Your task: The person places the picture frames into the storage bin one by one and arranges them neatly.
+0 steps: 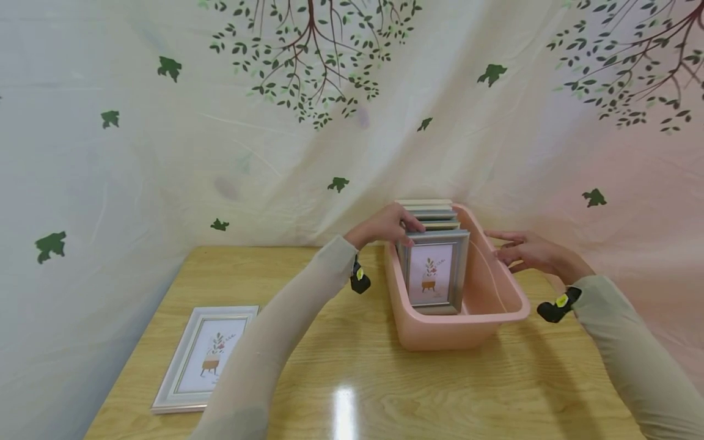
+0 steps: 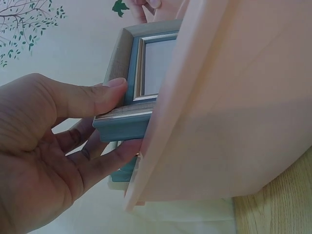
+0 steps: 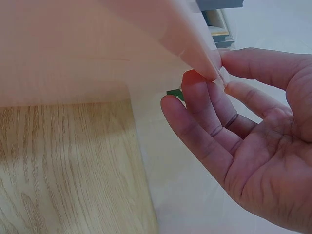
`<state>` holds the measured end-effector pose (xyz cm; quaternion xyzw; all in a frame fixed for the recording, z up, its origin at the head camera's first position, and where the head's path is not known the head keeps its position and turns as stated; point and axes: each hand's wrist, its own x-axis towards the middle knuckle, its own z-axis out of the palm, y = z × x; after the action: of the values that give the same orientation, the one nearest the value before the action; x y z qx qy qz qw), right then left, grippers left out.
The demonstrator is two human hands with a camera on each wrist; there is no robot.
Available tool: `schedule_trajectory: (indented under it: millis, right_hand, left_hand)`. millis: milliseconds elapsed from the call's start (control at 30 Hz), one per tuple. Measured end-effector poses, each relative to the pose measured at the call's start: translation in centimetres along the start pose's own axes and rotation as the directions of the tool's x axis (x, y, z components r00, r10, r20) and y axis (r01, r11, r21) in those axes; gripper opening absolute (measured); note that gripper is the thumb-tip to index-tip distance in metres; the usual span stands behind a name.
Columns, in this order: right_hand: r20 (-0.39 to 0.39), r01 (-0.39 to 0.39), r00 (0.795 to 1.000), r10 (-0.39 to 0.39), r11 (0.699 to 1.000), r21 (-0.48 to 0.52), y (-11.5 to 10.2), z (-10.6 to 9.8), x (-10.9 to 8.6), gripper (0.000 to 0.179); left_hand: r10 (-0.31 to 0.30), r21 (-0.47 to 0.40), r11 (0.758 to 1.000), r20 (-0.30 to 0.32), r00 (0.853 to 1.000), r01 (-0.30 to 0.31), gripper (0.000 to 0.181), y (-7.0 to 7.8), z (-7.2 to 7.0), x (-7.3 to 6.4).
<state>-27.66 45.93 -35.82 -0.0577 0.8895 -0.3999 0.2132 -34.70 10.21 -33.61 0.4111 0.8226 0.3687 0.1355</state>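
A pink plastic bin [image 1: 448,336] stands on the table with several picture frames upright inside, one behind another. My left hand [image 1: 387,225] holds the foremost silver-grey picture frame [image 1: 461,275] by its upper left corner. In the left wrist view, the thumb [image 2: 116,84] presses the front of the grey-and-blue frame [image 2: 139,109], while fingers reach behind it. At the bin's right rim is my right hand [image 1: 530,252]. In the right wrist view, its fingers [image 3: 195,95] bend around the pink rim [image 3: 207,66]; the thumb's tip is partly hidden.
A white picture frame [image 1: 176,354] with a plant print lies flat at the table's left. The wooden table [image 1: 330,366] meets a hanging cloth [image 1: 275,159] printed with branches and leaves at its back edge. Other frames [image 1: 426,208] stand behind the foremost one.
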Motion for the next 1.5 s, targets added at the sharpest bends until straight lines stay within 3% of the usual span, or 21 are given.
schedule_trajectory:
  millis: [200, 500, 733, 1000, 1500]
  right_hand:
    - [-0.003, -0.012, 1.0, 0.012, 1.0, -0.007, 0.0, 0.0, 0.1, 0.081]
    - [0.022, -0.008, 1.0, 0.008, 1.0, 0.018, 0.1, -0.1, 0.1, 0.079]
    - [0.015, -0.018, 1.0, 0.018, 1.0, 0.025, 0.3, -0.1, 0.1, 0.078]
    - [0.017, -0.025, 1.0, 0.024, 0.999, 0.022, 0.2, -0.2, 0.1, 0.077]
    - [0.01, -0.037, 0.999, 0.037, 0.999, 0.04, -0.4, 0.1, 0.0, 0.078]
  left_hand:
    - [-0.004, 0.021, 1.0, -0.005, 1.0, 0.005, 0.037, -0.1, 0.2, 0.2]
    - [-0.007, 0.127, 0.992, -0.055, 0.998, 0.014, 0.037, -0.5, 0.5, 0.8]
    - [-0.026, 0.117, 0.993, -0.07, 0.997, 0.034, 0.037, -0.7, 0.7, 0.9]
    - [-0.03, 0.164, 0.985, -0.096, 0.995, 0.046, 0.036, -0.9, 0.9, 1.5]
    - [-0.017, 0.163, 0.986, -0.039, 0.999, 0.023, 0.031, -1.2, 0.6, 1.4]
